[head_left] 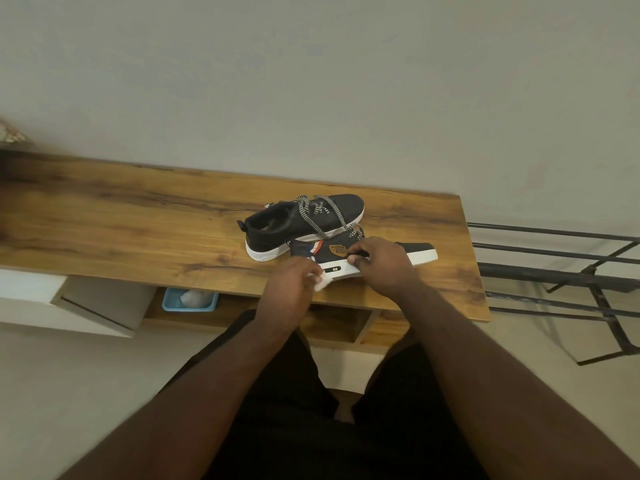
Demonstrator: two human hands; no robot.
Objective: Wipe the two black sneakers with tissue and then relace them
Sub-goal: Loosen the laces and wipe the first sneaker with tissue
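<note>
— Nearest the camera, what do the hands hold?

— At the near edge of the grainy brown wood-veneer desk top (145,223), the left hand (289,289) has its fingers curled round a small crumpled wad of white tissue (320,282), pressed against the smooth white rubber sole at the heel end of the near black fabric sneaker (363,258). That shoe is tipped on its side, sole edge toward the person, toe pointing right.

— And the other hand?

— The right hand (382,263) grips the same shoe at its middle, thumb on the white sole, fingers curled over the dark upper. So the tissue sits just left of that grip, touching the sole.

— Any writing?

— A small black oval on the sole reads "86". Above it lie a red, white and blue diagonal stripe and a tan stitched badge; its lettering is too small to read.

— Below the top?

— To the left, under the desk, a light blue plastic basket (189,300) holds something pale and crumpled.

— Farther back?

— The second black sneaker with white sole (301,223) stands upright just behind the first, toe to the right, its black-and-white speckled woven laces (325,216) loose and draped over the near shoe. To the far right stands a dark metal-bar rack (561,271); behind everything, a plain pale wall (311,81).
</note>
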